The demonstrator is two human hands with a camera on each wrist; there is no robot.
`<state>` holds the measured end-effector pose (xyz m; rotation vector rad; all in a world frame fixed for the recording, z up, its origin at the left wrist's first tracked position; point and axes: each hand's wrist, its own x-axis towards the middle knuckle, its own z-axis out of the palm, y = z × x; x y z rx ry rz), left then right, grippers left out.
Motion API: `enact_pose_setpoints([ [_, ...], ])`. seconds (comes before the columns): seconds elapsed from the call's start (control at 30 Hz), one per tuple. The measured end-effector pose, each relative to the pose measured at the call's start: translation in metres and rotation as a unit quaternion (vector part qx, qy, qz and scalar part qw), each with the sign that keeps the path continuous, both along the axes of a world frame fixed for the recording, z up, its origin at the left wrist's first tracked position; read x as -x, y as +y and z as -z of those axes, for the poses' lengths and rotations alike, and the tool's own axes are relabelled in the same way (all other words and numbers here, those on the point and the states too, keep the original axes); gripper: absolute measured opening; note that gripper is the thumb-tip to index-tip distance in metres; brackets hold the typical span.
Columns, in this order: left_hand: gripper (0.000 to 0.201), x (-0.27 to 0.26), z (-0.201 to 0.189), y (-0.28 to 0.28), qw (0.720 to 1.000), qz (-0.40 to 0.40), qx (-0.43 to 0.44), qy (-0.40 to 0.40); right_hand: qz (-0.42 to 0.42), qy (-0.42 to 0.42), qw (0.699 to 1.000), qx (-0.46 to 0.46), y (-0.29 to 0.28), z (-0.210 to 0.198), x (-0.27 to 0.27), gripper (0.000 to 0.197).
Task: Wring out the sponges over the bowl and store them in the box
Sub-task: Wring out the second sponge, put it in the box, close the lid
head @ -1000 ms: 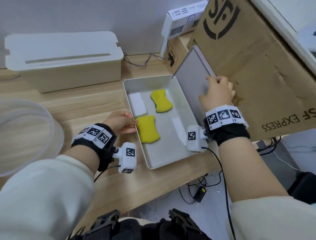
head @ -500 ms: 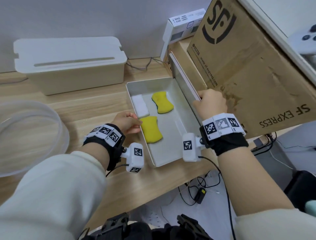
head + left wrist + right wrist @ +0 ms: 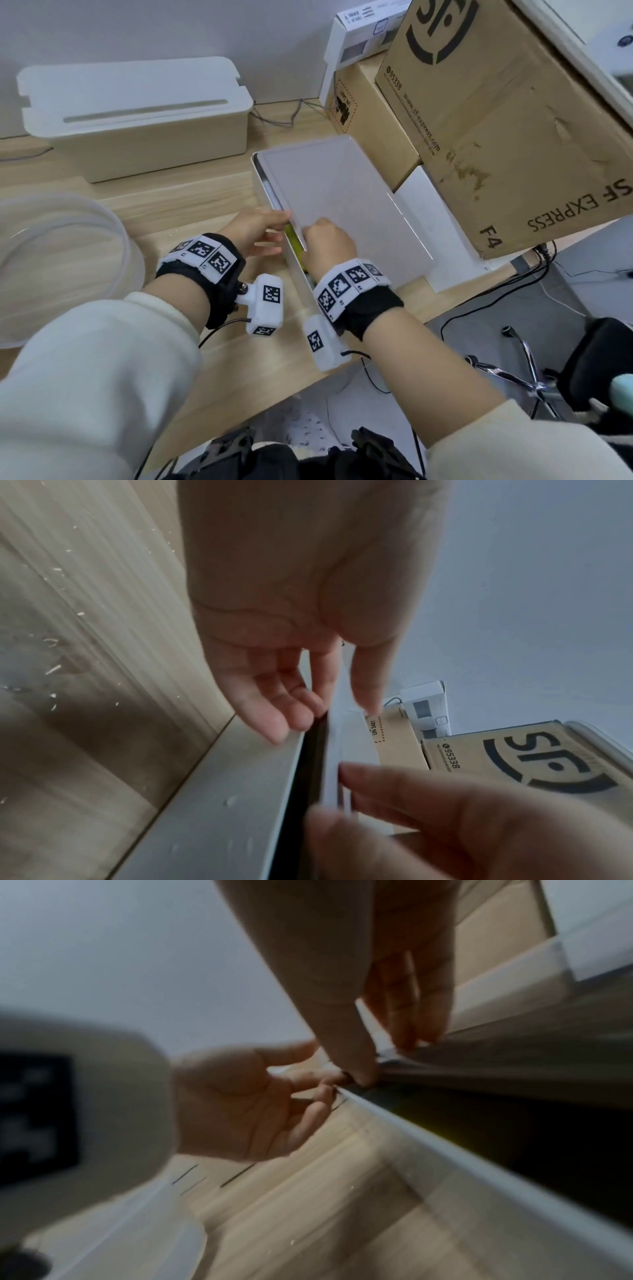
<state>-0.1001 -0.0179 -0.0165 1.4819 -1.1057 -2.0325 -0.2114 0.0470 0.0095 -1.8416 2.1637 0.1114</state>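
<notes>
R hand [image 3: 327, 241] pinches lid [image 3: 342, 202] edge over box [image 3: 297, 270] — L hand [image 3: 255, 228] fingers relaxed, touching rim.

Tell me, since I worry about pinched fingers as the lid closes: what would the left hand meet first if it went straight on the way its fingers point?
Probably the lid: the left hand points its fingers at the lid's free edge, just above the box rim. The gap there is narrow, and whether they already touch is unclear.

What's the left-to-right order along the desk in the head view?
Clear bowl → white slotted-lid organizer box → left hand → right hand → box lid → SF Express carton.
</notes>
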Motion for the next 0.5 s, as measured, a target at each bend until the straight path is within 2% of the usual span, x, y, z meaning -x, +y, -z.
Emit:
enact_pose_setpoints([
  [0.07,0.004,0.0,0.0,0.0,1.0,-0.005,0.0,0.0,0.02,-0.083,0.996,0.033,-0.003,0.005,0.017,0.024],
  [0.13,0.005,0.001,0.002,0.0,1.0,-0.014,-0.004,0.002,0.083,-0.142,0.983,0.079,-0.007,0.004,0.046,0.03],
  [0.2,0.005,0.004,0.002,0.0,1.0,-0.03,-0.005,0.004,0.173,-0.126,0.971,0.107,-0.009,0.004,0.083,0.043],
  [0.27,0.004,0.006,0.002,0.001,0.999,-0.042,0.002,0.004,0.26,-0.068,0.961,0.062,-0.008,0.007,0.115,0.064],
  [0.33,0.006,0.008,0.002,0.001,0.998,-0.054,0.01,0.001,0.302,-0.055,0.952,0.004,-0.009,0.013,0.134,0.086],
  [0.43,0.018,0.01,0.004,0.002,0.995,-0.096,0.009,-0.002,0.306,-0.069,0.949,-0.043,-0.014,0.014,0.142,0.104],
  [0.5,0.03,0.011,0.007,0.005,0.992,-0.123,-0.01,-0.003,0.292,-0.064,0.952,-0.073,-0.016,0.011,0.142,0.109],
])
